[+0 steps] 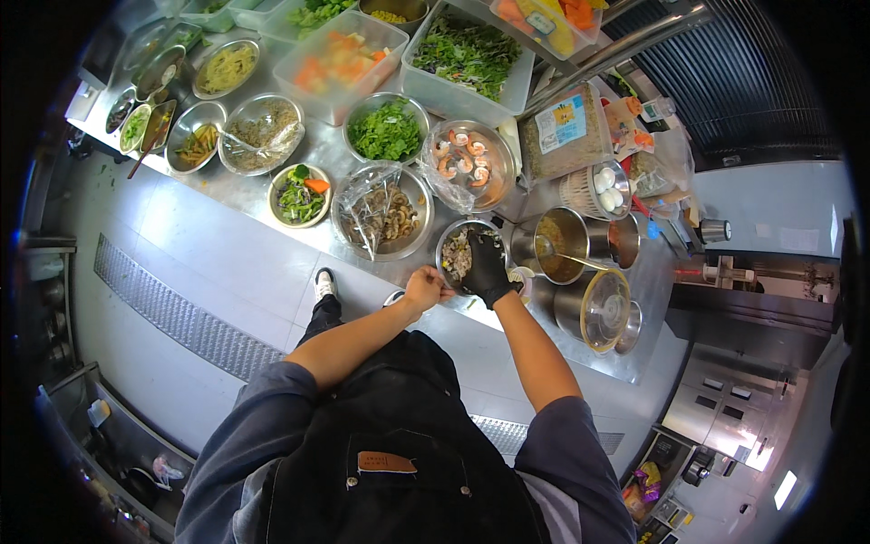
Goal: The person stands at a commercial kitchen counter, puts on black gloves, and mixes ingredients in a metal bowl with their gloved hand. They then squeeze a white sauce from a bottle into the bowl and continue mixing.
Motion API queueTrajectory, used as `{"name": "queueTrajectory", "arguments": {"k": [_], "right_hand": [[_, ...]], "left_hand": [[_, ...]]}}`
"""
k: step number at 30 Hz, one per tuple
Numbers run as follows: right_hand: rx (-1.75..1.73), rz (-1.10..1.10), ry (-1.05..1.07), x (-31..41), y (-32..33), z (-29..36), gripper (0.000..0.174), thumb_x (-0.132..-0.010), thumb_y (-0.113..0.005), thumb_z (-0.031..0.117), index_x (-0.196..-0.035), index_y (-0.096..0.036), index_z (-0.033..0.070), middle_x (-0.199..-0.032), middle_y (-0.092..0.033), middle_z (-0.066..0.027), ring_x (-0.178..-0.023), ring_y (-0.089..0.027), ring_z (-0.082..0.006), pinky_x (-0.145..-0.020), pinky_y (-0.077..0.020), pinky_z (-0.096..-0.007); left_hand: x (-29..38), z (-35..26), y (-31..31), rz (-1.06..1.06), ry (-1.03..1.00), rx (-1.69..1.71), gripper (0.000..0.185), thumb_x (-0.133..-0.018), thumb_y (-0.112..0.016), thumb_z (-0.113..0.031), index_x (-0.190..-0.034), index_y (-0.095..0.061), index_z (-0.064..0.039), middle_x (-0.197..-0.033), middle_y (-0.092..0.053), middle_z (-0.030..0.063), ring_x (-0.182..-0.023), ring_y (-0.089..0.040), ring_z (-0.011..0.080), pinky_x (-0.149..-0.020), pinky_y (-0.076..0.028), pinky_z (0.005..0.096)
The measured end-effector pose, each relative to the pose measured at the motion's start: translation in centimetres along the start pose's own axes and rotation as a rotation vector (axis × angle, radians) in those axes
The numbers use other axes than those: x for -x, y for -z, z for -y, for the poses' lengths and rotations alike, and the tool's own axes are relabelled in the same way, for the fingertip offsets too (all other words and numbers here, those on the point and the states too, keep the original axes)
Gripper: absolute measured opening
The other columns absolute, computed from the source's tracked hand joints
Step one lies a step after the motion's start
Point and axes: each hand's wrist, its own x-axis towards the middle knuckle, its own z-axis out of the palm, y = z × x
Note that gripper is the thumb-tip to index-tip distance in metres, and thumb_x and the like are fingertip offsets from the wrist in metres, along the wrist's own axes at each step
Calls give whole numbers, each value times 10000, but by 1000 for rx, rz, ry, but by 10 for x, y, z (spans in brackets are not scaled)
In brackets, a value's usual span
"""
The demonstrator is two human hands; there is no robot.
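Note:
My left hand (426, 289), bare, is at the near left rim of a metal bowl (442, 234), its fingertips against the edge. In that bowl is a grain mix (457, 255) with yellow bits. My right hand (486, 268), in a black glove, reaches down into the bowl over the mix; its fingertips are hidden, so whether it grips any is unclear. Just left stands a bowl of cooked mushrooms (391, 217) partly under plastic film (367, 197). Beyond the grain bowl is a metal bowl of shrimp (469, 163), film along its left side.
A salad bowl (299, 197) and a bowl of green leaves (386, 129) stand further left. On the right are a soup pot with a ladle (561, 241), a tall pot with a clear lid (605, 309) and a basket of eggs (608, 190). The steel counter's edge (537, 343) runs before me.

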Motion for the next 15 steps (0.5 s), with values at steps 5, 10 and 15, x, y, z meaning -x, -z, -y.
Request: {"name": "queueTrajectory", "arguments": {"k": [5,10,15], "right_hand": [[-85,-107,-116,-1,-25,-4,631,-685,-681,116,-1264,-448,22,-1188,-507,-264,-1130,-465,-421,-969,-370,-465],[-223,-102,-113,-3,-12,-8,526,-648,-636,0,-1162,-530,33,-1112,-548,-244,-1070,-496,-414,-913,-407,-449],[-209,-33,-52,-1,23,-4,562,-630,-660,-2,-1172,-525,56,-1141,-542,-206,-1044,-522,-388,-904,-432,-420]], "left_hand": [[0,0,2,18,-11,-8,44,-968,-422,-58,-957,-421,-15,-880,-617,149,-760,-671,239,-683,-577,333],[1,-2,3,40,-53,-128,48,-967,-424,-60,-952,-420,-14,-880,-612,146,-764,-672,240,-676,-578,334],[0,-4,2,38,-47,-138,53,-963,-424,-58,-935,-429,-14,-863,-612,138,-741,-673,238,-638,-579,328]]}}
